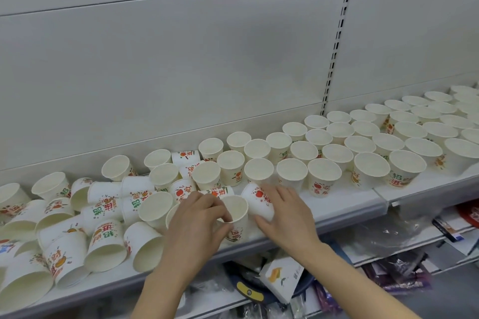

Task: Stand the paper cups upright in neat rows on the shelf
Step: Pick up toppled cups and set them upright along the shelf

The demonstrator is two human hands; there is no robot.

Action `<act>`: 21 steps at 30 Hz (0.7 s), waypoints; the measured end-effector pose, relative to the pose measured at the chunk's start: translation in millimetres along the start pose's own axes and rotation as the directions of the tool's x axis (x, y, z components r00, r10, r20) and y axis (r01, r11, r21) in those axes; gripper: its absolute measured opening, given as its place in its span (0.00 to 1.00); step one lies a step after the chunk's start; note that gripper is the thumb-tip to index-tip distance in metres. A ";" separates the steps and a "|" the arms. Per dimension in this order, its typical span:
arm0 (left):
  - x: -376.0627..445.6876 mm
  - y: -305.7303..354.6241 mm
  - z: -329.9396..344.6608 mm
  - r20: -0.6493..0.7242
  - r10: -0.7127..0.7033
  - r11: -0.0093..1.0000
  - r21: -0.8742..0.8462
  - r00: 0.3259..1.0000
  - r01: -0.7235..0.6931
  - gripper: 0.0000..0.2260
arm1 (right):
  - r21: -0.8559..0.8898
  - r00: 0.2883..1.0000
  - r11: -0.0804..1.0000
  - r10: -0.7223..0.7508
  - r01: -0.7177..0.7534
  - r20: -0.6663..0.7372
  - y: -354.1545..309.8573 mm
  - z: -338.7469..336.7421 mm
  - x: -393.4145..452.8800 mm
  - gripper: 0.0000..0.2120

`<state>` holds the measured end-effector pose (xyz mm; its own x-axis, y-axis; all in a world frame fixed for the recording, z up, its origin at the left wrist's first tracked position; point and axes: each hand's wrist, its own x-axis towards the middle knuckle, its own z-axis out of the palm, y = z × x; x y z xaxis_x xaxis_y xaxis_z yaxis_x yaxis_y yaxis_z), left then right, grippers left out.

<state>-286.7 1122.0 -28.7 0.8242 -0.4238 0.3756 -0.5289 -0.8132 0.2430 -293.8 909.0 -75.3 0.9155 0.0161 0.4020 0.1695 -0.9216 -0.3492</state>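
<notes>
Although no cup is yet added to the rows at this moment, findings run from the near edge to the back panel.

Lower shelf point(388, 248): packaged goods and a small carton with an orange fruit print point(281, 276) lie below; not part of the job.

Left hand point(197, 217): fingers point(215, 208) curled over the rim of an upright paper cup point(234, 217) at the front edge of the shelf point(344, 204), pinching it. Judged to be steadying the cup while it is set down.

Right hand point(281, 208): fingers point(261, 220) fairly straight, laid against a tipped cup point(259, 197) just beside the held one. Whether they close round it cannot be told; it looks like a reach for the next cup.

Fallen cups point(103, 223): a loose heap lies on its sides at the left of the shelf, mouths facing various ways, some touching or overlapping. This is the remaining work.

Standing cups point(363, 155): upright, mouths up, in roughly diagonal rows from mid-shelf to the far right, packed rim to rim. The held cup sits at the open end of these rows, so the fill appears to run right to left.

Back panel point(181, 59): plain white, with a slotted upright point(337, 41).

Progress: judged about half done.
</notes>
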 end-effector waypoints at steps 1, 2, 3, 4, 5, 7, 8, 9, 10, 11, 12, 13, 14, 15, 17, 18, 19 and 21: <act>0.5 5.1 1.0 -0.012 -0.001 1.000 -0.011 1.000 0.001 0.08 | 0.023 0.999 0.999 0.032 -0.031 -0.023 5.7 -6.5 -5.1 0.32; 1.7 10.0 2.5 -0.020 -0.001 1.000 -0.017 1.000 0.000 0.07 | 0.057 0.997 0.996 0.068 -0.066 -0.033 12.0 -13.1 -10.3 0.32; 3.9 14.8 3.8 -0.023 -0.002 1.000 -0.015 1.000 0.001 0.07 | 0.106 0.994 0.989 0.102 -0.098 -0.032 18.4 -19.1 -15.5 0.33; 6.7 19.3 5.8 -0.026 -0.003 1.000 -0.007 1.000 0.003 0.07 | 0.163 0.991 0.978 0.135 -0.130 -0.019 24.6 -24.2 -20.9 0.33; 9.8 23.5 7.9 -0.033 -0.007 1.000 0.004 0.999 0.007 0.07 | 0.218 0.987 0.963 0.164 -0.158 -0.009 29.9 -28.8 -26.1 0.34; 15.9 31.9 13.2 -0.050 -0.014 1.000 0.027 0.999 0.015 0.07 | 0.355 0.973 0.909 0.231 -0.216 0.000 39.0 -38.0 -36.7 0.33; 19.1 35.8 16.9 -0.054 -0.008 0.999 0.041 0.999 0.010 0.07 | 0.445 0.962 0.861 0.274 -0.247 0.005 43.3 -42.7 -42.5 0.33; 21.9 39.3 21.1 -0.055 -0.001 0.998 0.057 0.998 0.004 0.07 | 0.531 0.949 0.801 0.316 -0.276 0.015 48.3 -46.7 -48.5 0.32; 24.3 41.7 26.4 -0.058 0.005 0.997 0.071 0.998 0.000 0.07 | 0.599 0.934 0.742 0.355 -0.301 0.029 53.5 -50.7 -54.1 0.31; 26.2 43.0 32.4 -0.059 0.007 0.996 0.084 0.998 -0.002 0.07 | 0.646 0.919 0.690 0.392 -0.325 0.044 60.0 -53.9 -59.2 0.31; 27.4 43.1 38.8 -0.057 0.006 0.995 0.095 0.998 0.000 0.06 | 0.680 0.903 0.647 0.426 -0.344 0.050 67.5 -56.7 -63.0 0.31; 27.5 43.1 43.9 -0.055 -0.002 0.995 0.102 0.998 0.008 0.06 | 0.704 0.888 0.616 0.458 -0.353 0.044 76.0 -58.8 -65.3 0.31; 26.3 42.7 48.6 -0.060 -0.013 0.994 0.106 0.998 0.019 0.07 | 0.716 0.873 0.601 0.487 -0.355 0.025 85.0 -60.8 -65.9 0.31; 23.8 43.0 51.7 -0.072 -0.023 0.993 0.112 0.997 0.031 0.08 | 0.712 0.857 0.604 0.516 -0.359 -0.007 94.4 -62.5 -64.5 0.30; 16.7 46.0 53.6 -0.105 -0.038 0.990 0.132 0.994 0.052 0.13 | 0.677 0.821 0.639 0.564 -0.366 -0.088 111.3 -65.5 -57.6 0.31; 12.7 47.4 53.1 -0.125 -0.048 0.989 0.135 0.991 0.065 0.15 | 0.658 0.807 0.657 0.578 -0.368 -0.126 117.6 -66.7 -52.8 0.33; 8.5 48.7 52.0 -0.141 -0.063 0.988 0.130 0.988 0.081 0.15 | 0.640 0.798 0.674 0.583 -0.369 -0.155 122.6 -66.8 -47.4 0.34; -0.3 49.8 50.5 -0.153 -0.089 0.985 0.130 0.984 0.110 0.15 | 0.591 0.799 0.717 0.569 -0.369 -0.192 130.1 -63.7 -37.4 0.35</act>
<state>-303.0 1061.5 -61.9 0.8272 -0.2834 0.4852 -0.4046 -0.8996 0.1645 -329.2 763.8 -81.9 0.7583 -0.5864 0.2850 -0.0009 -0.4381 -0.8989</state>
